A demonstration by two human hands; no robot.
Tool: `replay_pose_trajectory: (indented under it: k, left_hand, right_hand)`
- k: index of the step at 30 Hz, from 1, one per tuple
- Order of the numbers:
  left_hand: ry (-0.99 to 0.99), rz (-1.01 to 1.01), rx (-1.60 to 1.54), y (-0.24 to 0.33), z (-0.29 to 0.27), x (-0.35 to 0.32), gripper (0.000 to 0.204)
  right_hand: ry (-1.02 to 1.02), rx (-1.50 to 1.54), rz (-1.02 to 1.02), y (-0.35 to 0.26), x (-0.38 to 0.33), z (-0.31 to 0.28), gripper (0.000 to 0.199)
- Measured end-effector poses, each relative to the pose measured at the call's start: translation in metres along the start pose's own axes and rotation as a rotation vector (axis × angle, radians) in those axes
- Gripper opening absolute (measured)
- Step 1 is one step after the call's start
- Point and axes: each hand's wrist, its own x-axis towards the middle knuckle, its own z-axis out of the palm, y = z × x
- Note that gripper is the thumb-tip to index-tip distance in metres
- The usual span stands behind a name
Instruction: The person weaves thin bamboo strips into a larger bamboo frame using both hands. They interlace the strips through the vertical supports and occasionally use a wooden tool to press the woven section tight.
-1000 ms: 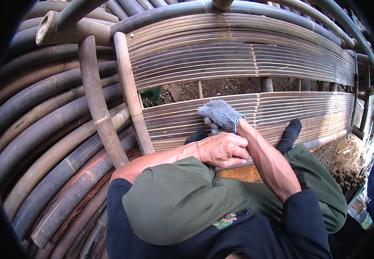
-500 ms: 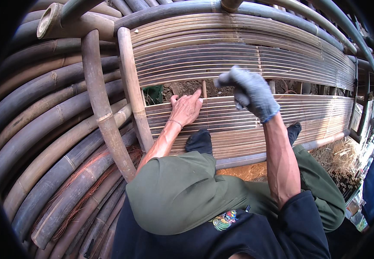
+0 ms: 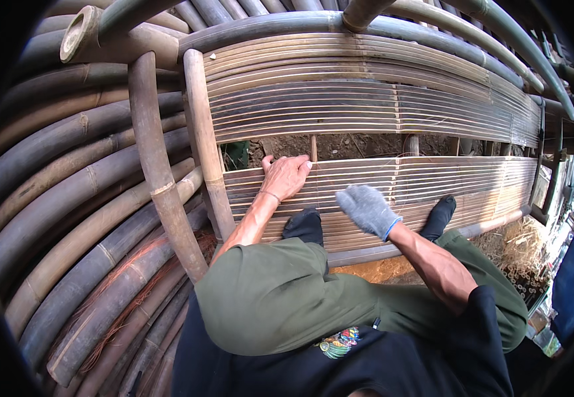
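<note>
My bare left hand (image 3: 285, 175) rests flat on the top edge of the lower panel of thin bamboo slats (image 3: 432, 182), fingers spread beside a short upright stick (image 3: 313, 148) in the gap. My right hand (image 3: 366, 209), in a grey knit glove, hangs over the lower slats with loosely curled fingers and holds nothing. An upper slat panel (image 3: 366, 99) runs above the gap, where bare soil shows. My knees in green trousers (image 3: 287, 298) and two dark shoes (image 3: 305, 225) press against the lower panel.
Thick bamboo poles (image 3: 68, 192) are stacked along the left. Two upright poles (image 3: 201, 139) frame the panels' left end. Curved green poles (image 3: 472, 40) arch over the top. Straw and small items lie at the right (image 3: 531, 245).
My gloved right hand has dropped from the gap down to the lower slats. My left hand stays on the lower panel's top edge, shifted slightly.
</note>
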Motion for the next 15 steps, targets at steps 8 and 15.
replay_pose_trajectory:
  k: [8,15]
  left_hand:
    - [0.444,0.446,0.074,0.019,0.019,-0.017,0.066]
    - [-0.165,0.944,0.245,0.071,-0.005,-0.017,0.044]
  right_hand:
    - [0.277,-0.412,-0.145,0.043,-0.004,-0.047,0.014]
    - [0.306,0.366,0.11,0.065,-0.192,-0.312,0.023]
